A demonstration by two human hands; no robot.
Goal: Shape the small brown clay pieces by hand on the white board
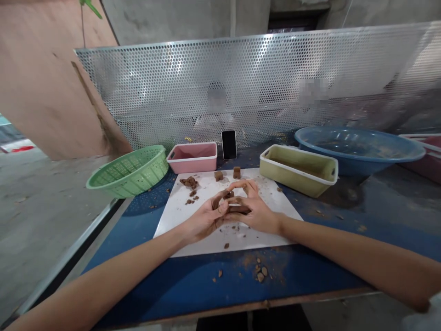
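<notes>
Fingers (237, 201) of both hands curled inward, tips meeting around a brown lump (228, 195), probably clay; right-hand fingers arched and slightly spread, left-hand fingers bent more closely, thumb on top. Lump partly hidden; exact contact points and long axis cannot be read. Key relation: lump lies between the left hand (206, 217) and right hand (260, 212), at the fingertips of each, so neither is clearly nearer. Position: above the middle of a white sheet (193, 234) on the blue bench (155, 294). Toward the bench's far edge, just beyond the hands: two small blocky pieces, the left block (218, 175) and right block (237, 173), apart from each other. Loose brown clods (189, 182) near the sheet's far left corner; stony crumbs (261, 276) by the bench's near edge. Along the far edge, left to right: green basket (138, 177) at the far left corner, pink bin (195, 164), upright phone (229, 145), yellow-green bin (292, 177), blue basin (358, 158). Perforated metal panel (248, 92) stands behind.
</notes>
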